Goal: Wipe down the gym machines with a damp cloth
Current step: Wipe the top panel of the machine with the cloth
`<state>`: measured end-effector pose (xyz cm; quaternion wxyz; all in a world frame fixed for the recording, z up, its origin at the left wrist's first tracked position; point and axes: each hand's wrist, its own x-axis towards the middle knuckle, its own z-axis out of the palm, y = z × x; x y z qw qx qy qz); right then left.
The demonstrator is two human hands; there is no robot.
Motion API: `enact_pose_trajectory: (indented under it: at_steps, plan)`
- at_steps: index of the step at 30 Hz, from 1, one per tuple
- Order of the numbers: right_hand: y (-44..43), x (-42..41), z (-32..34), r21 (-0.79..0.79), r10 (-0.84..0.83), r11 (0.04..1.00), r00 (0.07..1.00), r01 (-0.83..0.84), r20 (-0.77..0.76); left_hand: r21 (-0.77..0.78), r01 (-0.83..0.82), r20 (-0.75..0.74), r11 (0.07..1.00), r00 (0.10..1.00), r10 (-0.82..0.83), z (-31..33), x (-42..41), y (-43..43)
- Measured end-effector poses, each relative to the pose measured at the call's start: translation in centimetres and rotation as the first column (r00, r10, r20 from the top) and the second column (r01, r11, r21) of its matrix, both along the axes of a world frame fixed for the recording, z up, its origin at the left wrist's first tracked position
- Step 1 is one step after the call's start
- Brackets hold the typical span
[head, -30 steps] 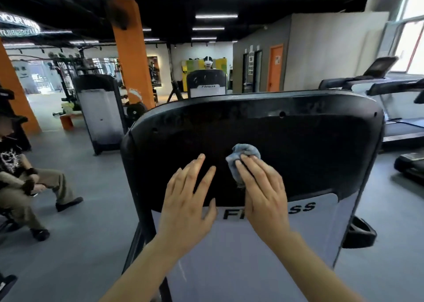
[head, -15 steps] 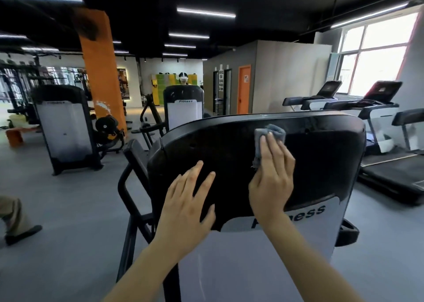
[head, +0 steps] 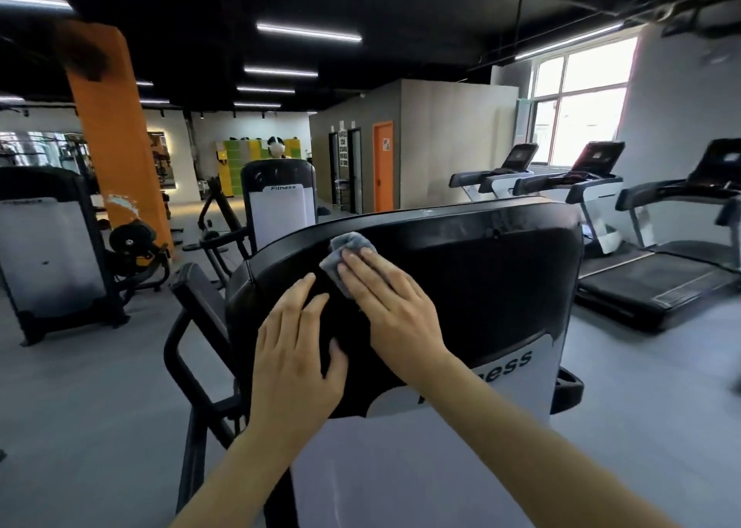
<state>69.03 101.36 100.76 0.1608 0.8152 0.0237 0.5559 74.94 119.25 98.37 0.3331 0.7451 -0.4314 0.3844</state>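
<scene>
Right hand [head: 385, 299] grip flat, straight fingers pressing cloth [head: 345, 249] onto black panel [head: 481, 287] near top-left rim. Left hand [head: 296, 351] flat, empty, just below-left. Rest of panel runs rightward.

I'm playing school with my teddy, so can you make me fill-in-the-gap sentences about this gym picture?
The right hand presses the cloth on the ___ top part of the machine. The left hand lies flat beside it, holding ___. The pillar and the door are both ___.
Missing words: black; nothing; orange.
</scene>
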Motion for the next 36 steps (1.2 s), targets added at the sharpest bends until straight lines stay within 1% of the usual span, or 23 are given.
enact_pose_trajectory:
  at_steps: [2, 3, 6, 8, 11, 13, 14, 16, 17, 18, 21, 23, 26, 29, 32, 34, 36]
  plan:
    - [-3.1, -2.2, 0.8, 0.144, -0.052, 0.989, 0.992, 0.034, 0.116, 0.025, 0.025, 0.042, 0.999, 0.999, -0.027, 0.3, -0.7, -1.6]
    - [-4.8, -3.4, 1.2, 0.217, -0.093, 0.974, 0.985, 0.06, 0.145, 0.045, 0.037, 0.067, 0.998, 0.997, -0.04, 0.5, -1.1, -2.6]
    - [-10.2, -6.4, 2.1, 0.41, -0.219, 0.902, 0.962, 0.135, 0.164, 0.104, 0.064, 0.118, 0.993, 0.99, -0.076, 0.7, -2.1, -5.7]
    - [-14.0, -8.0, 2.4, 0.551, -0.3, 0.817, 0.942, 0.171, 0.151, 0.132, 0.046, 0.124, 0.99, 0.99, -0.062, 0.7, -2.7, -7.5]
    - [-18.8, -9.8, 2.6, 0.727, -0.376, 0.656, 0.923, 0.204, 0.08, 0.132, -0.011, 0.125, 0.991, 0.992, -0.005, 0.3, -3.2, -9.3]
    - [-20.4, -10.6, 2.9, 0.789, -0.391, 0.571, 0.92, 0.227, 0.018, 0.144, -0.027, 0.132, 0.989, 0.991, 0.008, 0.1, -3.4, -9.9]
    - [-20.5, -10.5, 3.1, 0.807, -0.389, 0.543, 0.921, 0.23, -0.001, 0.156, -0.039, 0.136, 0.987, 0.991, 0.017, 0.2, -3.3, -9.8]
    - [-19.7, -10.5, 3.5, 0.834, -0.395, 0.511, 0.919, 0.21, 0.011, 0.184, -0.05, 0.142, 0.982, 0.99, 0.024, 0.4, -3.4, -9.7]
    - [-18.5, -10.2, 3.7, 0.838, -0.397, 0.512, 0.917, 0.188, 0.037, 0.197, -0.053, 0.142, 0.979, 0.99, 0.025, 0.5, -3.5, -9.5]
    - [-16.8, -9.9, 4.0, 0.827, -0.394, 0.538, 0.916, 0.164, 0.075, 0.206, -0.052, 0.141, 0.977, 0.99, 0.023, 0.7, -3.5, -9.3]
    - [-10.2, -8.0, 4.2, 0.689, -0.321, 0.716, 0.93, 0.112, 0.182, 0.225, -0.037, 0.142, 0.974, 0.99, 0.005, 1.0, -3.4, -8.7]
    - [-6.2, -6.7, 3.5, 0.554, -0.191, 0.83, 0.966, 0.064, 0.175, 0.227, -0.014, 0.145, 0.974, 0.989, -0.02, 1.0, -3.2, -8.2]
    - [-2.7, -5.0, 1.4, 0.38, -0.043, 0.925, 0.994, 0.002, 0.101, 0.179, 0.011, 0.118, 0.984, 0.992, -0.033, 0.3, -2.6, -6.7]
    - [-1.0, -4.0, -0.8, 0.286, 0.035, 0.956, 0.993, -0.066, 0.113, 0.114, -0.004, 0.071, 0.993, 0.997, -0.004, -0.7, -1.9, -4.3]
    - [0.2, -3.6, -3.3, 0.24, 0.081, 0.966, 0.993, -0.099, 0.081, 0.105, 0.003, 0.029, 0.995, 1.0, -0.006, -2.0, -1.3, -1.7]
    - [1.3, -3.9, -5.6, 0.29, 0.106, 0.95, 0.994, -0.111, 0.033, 0.143, 0.004, -0.02, 0.99, 1.0, -0.001, -3.4, -1.0, -0.1]
    - [2.6, -4.5, -8.0, 0.393, 0.126, 0.913, 0.992, -0.108, -0.019, 0.172, 0.014, -0.049, 0.985, 0.999, -0.006, -5.0, -0.9, 1.5]
